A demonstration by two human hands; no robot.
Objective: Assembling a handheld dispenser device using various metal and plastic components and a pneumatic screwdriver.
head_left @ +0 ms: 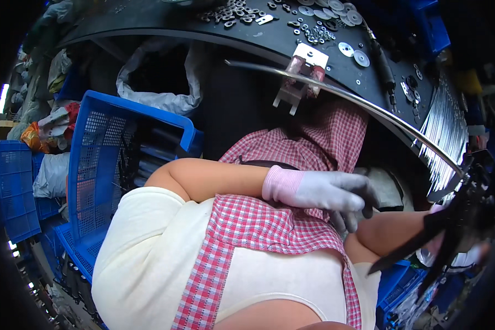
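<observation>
My left hand (330, 192), in a pale grey glove with a pink cuff, hovers in front of the checked apron. Its fingers are loosely bent and apart, with nothing visible in them. At the far right, my right hand (462, 245) is gloved too, blurred and largely covered by a black assembly (467, 206) with long pointed parts, which it appears to grip. A long, thin metal rod (363, 102) reaches from that assembly across the bench edge toward the upper middle. Below the rod's middle, a metal fixture (289, 98) with red-wrapped blocks is fixed at the bench edge.
The dark bench (165, 23) carries small metal links (231, 14), nuts (316, 34), round discs (361, 58) and a black hand tool (385, 69). A bundle of thin metal rods (444, 132) lies at the right. A blue crate (96, 165) stands left, beside a white sack (190, 102).
</observation>
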